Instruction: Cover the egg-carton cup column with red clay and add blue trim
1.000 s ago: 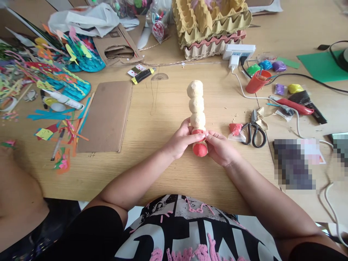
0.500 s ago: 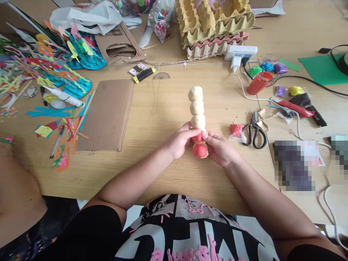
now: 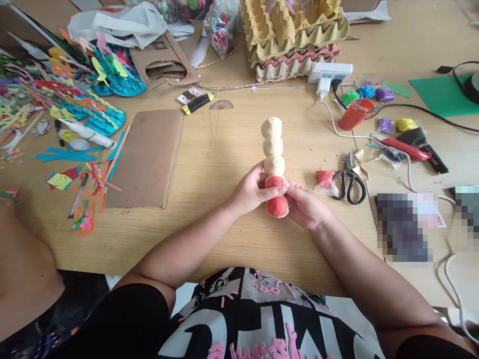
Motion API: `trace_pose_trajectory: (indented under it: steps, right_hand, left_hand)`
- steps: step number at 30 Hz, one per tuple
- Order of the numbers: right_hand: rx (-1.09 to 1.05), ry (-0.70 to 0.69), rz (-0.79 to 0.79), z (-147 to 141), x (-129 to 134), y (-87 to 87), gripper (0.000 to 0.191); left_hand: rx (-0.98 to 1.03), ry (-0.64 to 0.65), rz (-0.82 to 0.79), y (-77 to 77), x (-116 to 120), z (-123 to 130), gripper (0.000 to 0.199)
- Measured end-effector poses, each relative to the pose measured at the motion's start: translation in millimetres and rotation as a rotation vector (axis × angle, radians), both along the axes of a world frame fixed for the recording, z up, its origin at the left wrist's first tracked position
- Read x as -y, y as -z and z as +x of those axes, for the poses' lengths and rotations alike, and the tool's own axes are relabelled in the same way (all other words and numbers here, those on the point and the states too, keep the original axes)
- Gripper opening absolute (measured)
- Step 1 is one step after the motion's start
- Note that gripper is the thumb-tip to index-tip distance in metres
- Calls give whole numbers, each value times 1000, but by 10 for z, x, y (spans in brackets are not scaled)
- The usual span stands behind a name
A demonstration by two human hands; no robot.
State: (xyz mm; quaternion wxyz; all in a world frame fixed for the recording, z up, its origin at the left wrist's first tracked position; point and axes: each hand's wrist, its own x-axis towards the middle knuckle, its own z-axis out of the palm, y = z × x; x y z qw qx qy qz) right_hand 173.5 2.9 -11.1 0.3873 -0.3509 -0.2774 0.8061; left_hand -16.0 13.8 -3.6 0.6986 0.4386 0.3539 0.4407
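Note:
Between my hands is a strip of joined egg-carton cups [image 3: 273, 144], bumps facing up. Its far cups are cream coloured; the two nearest me are covered in red clay [image 3: 277, 206]. My left hand [image 3: 250, 188] grips the strip from the left, its thumb lying across the red part. From the right, my right hand [image 3: 305, 202] holds the edge, thumb and fingertips pressed by the second red cup. To the right lies a lump of red clay [image 3: 325, 178] on a clear plastic wrapper, beside black-handled scissors [image 3: 351, 180].
Stacked egg trays [image 3: 295, 40] stand at the back near a white power strip [image 3: 331, 74]. A red cup [image 3: 355, 114] and clay packets sit at right. Cardboard [image 3: 144, 159], a glue bottle [image 3: 93, 135] and paper scraps lie left. Another person's arm [image 3: 24, 264] rests at far left.
My left thumb has slid down toward the nearest cup, uncovering more red on the second cup. The strip has shifted slightly and stays in both hands.

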Motion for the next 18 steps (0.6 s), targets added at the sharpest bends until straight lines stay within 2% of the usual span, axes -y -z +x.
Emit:
trace_pose_trajectory:
  steps: [4,9,14,18]
  right_hand:
    - [8,29,-3,-11,-3,7,47]
    - [-21,109,-28,-25,-14,-20,43]
    - [-13,46,1,5,-31,-55,45]
    - [-3,4,32,25,-31,-45,46]
  left_hand:
    - [22,-8,-27,-29,-5,-5,74]
    - [215,82,-158,-39,-38,-41,68]
    - [259,53,-231,-13,-41,-55,55]
    - [282,38,-241,-14,-46,-63,60]
